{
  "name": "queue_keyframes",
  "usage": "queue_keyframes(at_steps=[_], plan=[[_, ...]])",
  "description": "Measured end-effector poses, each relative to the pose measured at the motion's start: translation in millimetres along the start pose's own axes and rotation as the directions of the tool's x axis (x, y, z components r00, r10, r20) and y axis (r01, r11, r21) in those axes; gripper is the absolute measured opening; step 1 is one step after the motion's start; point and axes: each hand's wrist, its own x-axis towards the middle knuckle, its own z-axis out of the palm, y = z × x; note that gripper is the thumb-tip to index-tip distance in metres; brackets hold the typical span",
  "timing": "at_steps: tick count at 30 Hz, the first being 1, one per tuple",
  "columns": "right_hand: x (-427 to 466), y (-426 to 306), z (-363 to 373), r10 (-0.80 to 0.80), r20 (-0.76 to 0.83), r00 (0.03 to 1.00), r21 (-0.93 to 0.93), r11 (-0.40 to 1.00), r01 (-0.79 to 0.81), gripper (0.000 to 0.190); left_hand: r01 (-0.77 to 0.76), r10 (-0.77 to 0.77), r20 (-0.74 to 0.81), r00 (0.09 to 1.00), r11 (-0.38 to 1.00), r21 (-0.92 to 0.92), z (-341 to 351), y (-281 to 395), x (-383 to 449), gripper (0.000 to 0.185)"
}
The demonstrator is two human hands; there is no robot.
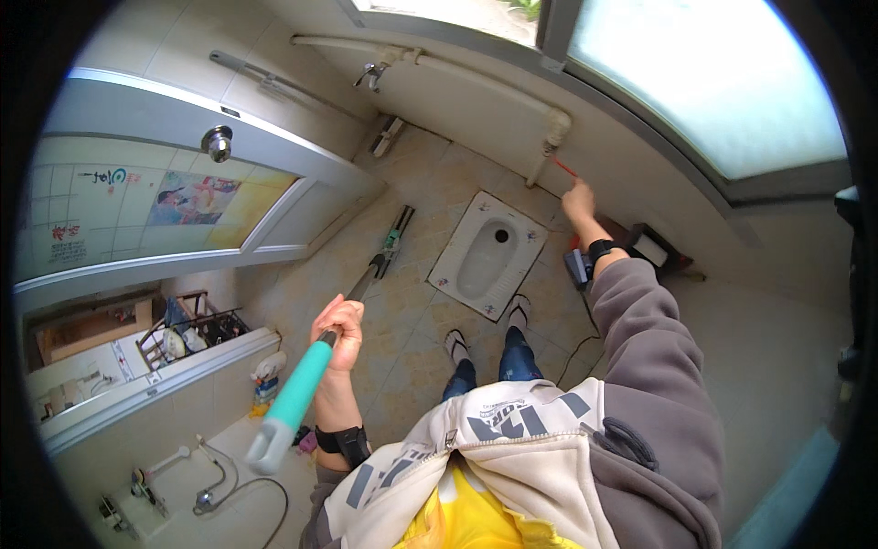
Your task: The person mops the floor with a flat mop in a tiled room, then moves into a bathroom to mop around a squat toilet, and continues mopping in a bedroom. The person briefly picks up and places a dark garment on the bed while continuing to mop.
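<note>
My left hand (341,329) is wrapped around the pole of a mop (296,394) with a teal and grey handle. The mop's green-and-dark head (396,237) rests on the tiled floor, left of a white squat toilet (466,281). Toward the wall reaches my right hand (579,200), its fingers closed on the end of a thin red strip (565,167). That strip runs up to the lower end of a white pipe (559,125); whether it is a cord or a stick is hard to tell. Both my feet stand in flip-flops before the toilet.
A white-framed door (274,158) stands at the left. Under my right forearm are a dark bin-like container (648,247) and a blue-grey object (578,267) by the wall. A metal tap (371,77) juts from the far wall. A shower hose (236,491) hangs at lower left.
</note>
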Motion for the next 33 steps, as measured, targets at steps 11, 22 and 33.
queue_keyframes(at_steps=[11,22,33], plan=[[94.1,31.6,69.0,-0.128,0.345,0.93,-0.396,0.878,0.268,0.029,-0.088,0.099,0.086,0.991,0.988,-0.124,8.0,16.8,-21.1,0.019],[139.1,-62.0,70.8,0.091,0.644,0.759,-0.753,0.249,0.609,0.02,-0.084,0.103,0.142,0.985,0.987,-0.135,4.6,19.4,-12.7,0.015],[104.1,-103.0,69.0,0.117,0.595,0.795,-0.772,-0.191,0.606,0.015,-0.028,0.045,0.165,0.985,0.994,-0.105,-14.1,22.6,-8.5,0.016]])
